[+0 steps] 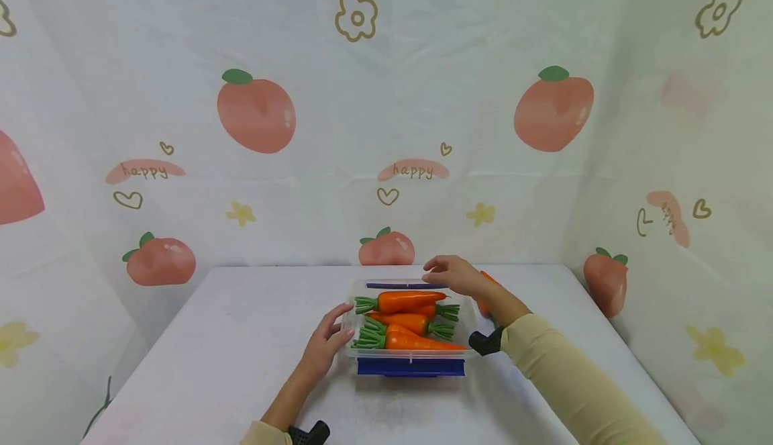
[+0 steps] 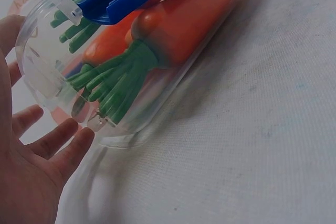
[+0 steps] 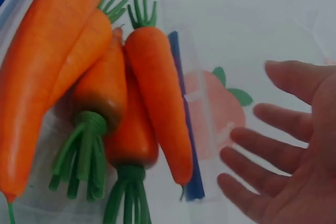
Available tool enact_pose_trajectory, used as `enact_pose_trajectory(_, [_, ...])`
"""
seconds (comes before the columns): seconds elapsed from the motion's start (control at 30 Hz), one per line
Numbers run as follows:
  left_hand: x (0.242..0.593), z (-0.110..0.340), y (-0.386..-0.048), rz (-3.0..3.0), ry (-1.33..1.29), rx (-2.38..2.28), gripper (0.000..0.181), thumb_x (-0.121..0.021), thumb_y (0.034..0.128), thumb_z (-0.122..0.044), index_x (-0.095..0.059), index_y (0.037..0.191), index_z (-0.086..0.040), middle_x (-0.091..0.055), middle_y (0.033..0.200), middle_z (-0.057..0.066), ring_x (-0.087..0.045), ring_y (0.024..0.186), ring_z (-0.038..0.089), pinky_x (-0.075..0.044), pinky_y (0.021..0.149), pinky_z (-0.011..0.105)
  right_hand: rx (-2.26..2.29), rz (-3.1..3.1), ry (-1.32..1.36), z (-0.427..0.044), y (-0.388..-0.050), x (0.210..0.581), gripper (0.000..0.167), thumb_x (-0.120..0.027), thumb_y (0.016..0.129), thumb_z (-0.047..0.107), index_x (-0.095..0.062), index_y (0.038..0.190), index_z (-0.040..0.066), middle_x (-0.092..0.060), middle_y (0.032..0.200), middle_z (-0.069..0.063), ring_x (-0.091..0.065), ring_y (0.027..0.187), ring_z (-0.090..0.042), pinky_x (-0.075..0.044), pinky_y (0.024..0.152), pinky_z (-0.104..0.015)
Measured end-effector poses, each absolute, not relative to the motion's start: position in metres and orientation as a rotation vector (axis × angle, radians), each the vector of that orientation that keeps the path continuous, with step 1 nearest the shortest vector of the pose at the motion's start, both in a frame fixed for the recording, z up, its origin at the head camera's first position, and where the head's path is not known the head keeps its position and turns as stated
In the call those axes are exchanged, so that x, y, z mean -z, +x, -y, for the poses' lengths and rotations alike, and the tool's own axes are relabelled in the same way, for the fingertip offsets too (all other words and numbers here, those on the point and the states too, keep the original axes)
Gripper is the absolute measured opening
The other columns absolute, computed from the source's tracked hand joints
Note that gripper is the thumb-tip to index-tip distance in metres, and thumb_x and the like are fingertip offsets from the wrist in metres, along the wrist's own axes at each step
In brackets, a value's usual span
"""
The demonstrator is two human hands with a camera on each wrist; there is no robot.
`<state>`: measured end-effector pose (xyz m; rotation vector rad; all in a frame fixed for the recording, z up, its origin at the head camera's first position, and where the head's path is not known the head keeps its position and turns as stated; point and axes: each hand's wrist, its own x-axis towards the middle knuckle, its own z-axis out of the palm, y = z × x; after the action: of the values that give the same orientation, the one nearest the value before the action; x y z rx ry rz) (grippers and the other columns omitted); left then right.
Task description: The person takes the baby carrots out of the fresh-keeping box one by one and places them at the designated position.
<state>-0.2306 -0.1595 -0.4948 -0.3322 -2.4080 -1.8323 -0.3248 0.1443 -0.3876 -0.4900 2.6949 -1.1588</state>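
A clear plastic food box [image 1: 410, 354] with blue latches holds several orange carrots [image 1: 413, 301] with green stem ends. At the box's left side is my left hand [image 1: 323, 345], its fingers spread; in the left wrist view the fingertips [image 2: 81, 135] lie close against the clear wall, and contact is hard to tell. My right hand [image 1: 454, 275] hovers by the far right corner of the box. In the right wrist view its fingers [image 3: 268, 145] are extended and apart, with nothing held, beside the carrots.
Another carrot [image 1: 484, 309] lies on the white table [image 1: 260, 324] to the right of the box, partly hidden by the right forearm. A fruit-patterned cloth [image 1: 386, 96] hangs behind the table and along its sides. Dark straps [image 1: 486, 341] sit on both wrists.
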Motion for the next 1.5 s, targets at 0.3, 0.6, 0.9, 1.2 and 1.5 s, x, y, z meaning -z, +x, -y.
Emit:
enact_pose_trajectory(0.3, [0.468,0.153,-0.214,2.399,-0.353,1.834,0.046,-0.055,0.0972,-0.014,-0.046,0.142,-0.006,-0.035,0.151,0.02,-0.046,0.121,0.05,-0.04,0.097,0.062,0.964,-2.606,-0.462,-0.133,-0.328,0.401,0.041,-0.071,0.087,0.03,-0.063,0.12,0.008,-0.065,0.114,-0.007,-0.059,0.102,-0.023,-0.051,0.09,-0.042])
enact_pose_trajectory(0.6, [0.48,0.155,-0.224,2.406,-0.345,1.836,0.047,-0.055,0.097,-0.013,-0.046,0.143,-0.009,-0.034,0.152,0.018,-0.046,0.122,0.049,-0.037,0.099,0.063,0.876,-2.607,-0.454,-0.129,-0.327,0.403,0.042,-0.075,0.085,0.027,-0.063,0.12,0.006,-0.064,0.107,-0.007,-0.059,0.093,-0.021,-0.055,0.079,-0.039])
enact_pose_trajectory(0.9, [0.501,0.161,-0.237,2.39,-0.355,1.821,0.045,-0.056,0.097,-0.015,-0.049,0.141,-0.019,-0.036,0.152,0.012,-0.05,0.121,0.042,-0.04,0.098,0.06,0.815,-2.589,-0.503,-0.12,-0.327,0.4,0.041,-0.075,0.086,0.025,-0.064,0.121,0.007,-0.063,0.099,-0.004,-0.057,0.083,-0.019,-0.056,0.07,-0.04])
enact_pose_trajectory(1.2, [0.502,0.162,-0.237,2.395,-0.355,1.815,0.044,-0.056,0.0975,-0.015,-0.049,0.141,-0.019,-0.036,0.152,0.012,-0.049,0.122,0.042,-0.041,0.098,0.06,0.841,-2.565,-0.481,-0.106,-0.329,0.406,0.037,-0.075,0.086,0.025,-0.066,0.119,0.011,-0.062,0.092,-0.004,-0.055,0.076,-0.021,-0.056,0.068,-0.035])
enact_pose_trajectory(1.5, [0.501,0.163,-0.235,2.384,-0.344,1.849,0.045,-0.057,0.0971,-0.017,-0.049,0.141,-0.018,-0.035,0.152,0.011,-0.049,0.122,0.04,-0.04,0.098,0.06,0.872,-2.641,-0.525,-0.1,-0.322,0.41,0.028,-0.075,0.086,0.017,-0.068,0.113,0.01,-0.062,0.093,-0.004,-0.055,0.076,-0.019,-0.053,0.06,-0.028])
